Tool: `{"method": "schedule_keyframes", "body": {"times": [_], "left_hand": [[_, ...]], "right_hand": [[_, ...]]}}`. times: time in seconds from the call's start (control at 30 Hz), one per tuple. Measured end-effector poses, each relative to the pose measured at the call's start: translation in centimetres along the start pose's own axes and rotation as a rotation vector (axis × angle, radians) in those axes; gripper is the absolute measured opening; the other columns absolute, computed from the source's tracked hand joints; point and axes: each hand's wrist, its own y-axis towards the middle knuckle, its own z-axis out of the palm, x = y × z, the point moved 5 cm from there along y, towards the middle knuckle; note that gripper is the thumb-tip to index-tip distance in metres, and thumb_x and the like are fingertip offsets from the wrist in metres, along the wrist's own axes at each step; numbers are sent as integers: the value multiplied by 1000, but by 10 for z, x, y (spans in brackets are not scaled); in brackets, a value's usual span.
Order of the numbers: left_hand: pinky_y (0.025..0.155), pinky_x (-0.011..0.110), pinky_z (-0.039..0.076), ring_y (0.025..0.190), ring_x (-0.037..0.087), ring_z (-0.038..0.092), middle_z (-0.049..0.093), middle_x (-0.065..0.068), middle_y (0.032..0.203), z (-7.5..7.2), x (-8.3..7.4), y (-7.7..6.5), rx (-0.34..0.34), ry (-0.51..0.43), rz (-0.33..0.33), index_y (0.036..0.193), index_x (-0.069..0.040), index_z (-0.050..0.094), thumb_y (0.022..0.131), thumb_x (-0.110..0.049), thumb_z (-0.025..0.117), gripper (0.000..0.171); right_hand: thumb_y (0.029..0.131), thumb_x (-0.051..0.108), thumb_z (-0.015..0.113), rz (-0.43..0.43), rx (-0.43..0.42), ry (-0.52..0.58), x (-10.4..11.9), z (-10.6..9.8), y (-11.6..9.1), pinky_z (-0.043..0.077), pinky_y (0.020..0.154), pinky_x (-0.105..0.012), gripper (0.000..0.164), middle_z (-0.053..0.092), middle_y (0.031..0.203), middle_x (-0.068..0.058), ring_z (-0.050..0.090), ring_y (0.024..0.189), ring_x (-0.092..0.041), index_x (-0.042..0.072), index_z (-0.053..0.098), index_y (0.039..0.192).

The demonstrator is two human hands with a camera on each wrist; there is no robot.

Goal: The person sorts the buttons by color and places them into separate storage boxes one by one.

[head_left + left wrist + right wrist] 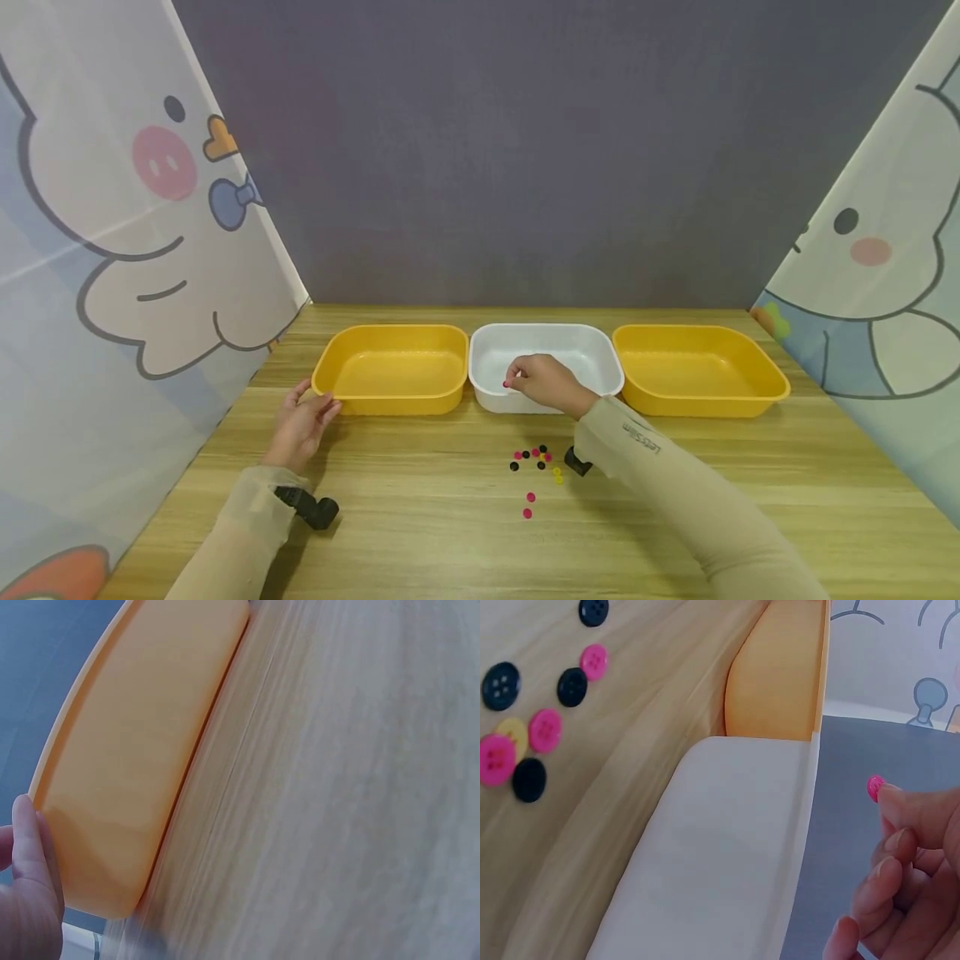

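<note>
Between thumb and forefinger, my right hand (pixel 550 384) pinches a small pink button (pixel 874 788) above the white bin (pixel 489 401). In the right wrist view the button pokes out past the fingertips. My left hand (pixel 295 429) rests at the near left corner of the left yellow bin (pixel 397 406). In the left wrist view its fairly straight fingers (pixel 28 844) touch that bin's rim and outer wall. Several pink, black and yellow buttons lie loose on the table before the white bin, among them a black button (pixel 529 780) and a yellow button (pixel 557 472).
A second yellow bin (pixel 705 406) stands right of the white one, so the three bins form a row. Behind them rises a dark grey panel (pixel 480 167). Cartoon-printed sheets (pixel 82 192) flank the wooden table (pixel 420 517).
</note>
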Motion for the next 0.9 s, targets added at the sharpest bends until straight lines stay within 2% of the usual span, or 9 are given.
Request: {"method": "schedule_keyframes", "body": {"times": [0.2, 0.63, 0.9], "left_hand": [[76, 13, 54, 68, 6, 62, 46, 8, 107, 1, -1, 1, 1, 14, 13, 154, -14, 1, 97, 4, 42, 72], [76, 13, 54, 68, 6, 63, 48, 8, 106, 0, -1, 1, -21, 27, 6, 152, -14, 7, 98, 4, 45, 69], [76, 12, 54, 68, 5, 63, 43, 11, 115, 0, -1, 1, -20, 36, 4, 154, -14, 2, 98, 4, 43, 72]], "right_hand": [[91, 10, 62, 7, 1, -13, 5, 2, 8, 35, 51, -22, 10, 56, 67, 4, 41, 56, -11, 10, 66, 82], [92, 10, 62, -7, 18, -45, 18, 7, 25, 30, 47, -19, 12, 52, 61, 5, 39, 52, -9, 11, 65, 81], [92, 12, 63, -18, 8, -73, 28, 18, 36, 28, 48, -20, 13, 54, 64, 5, 37, 54, -10, 12, 65, 79]]}}
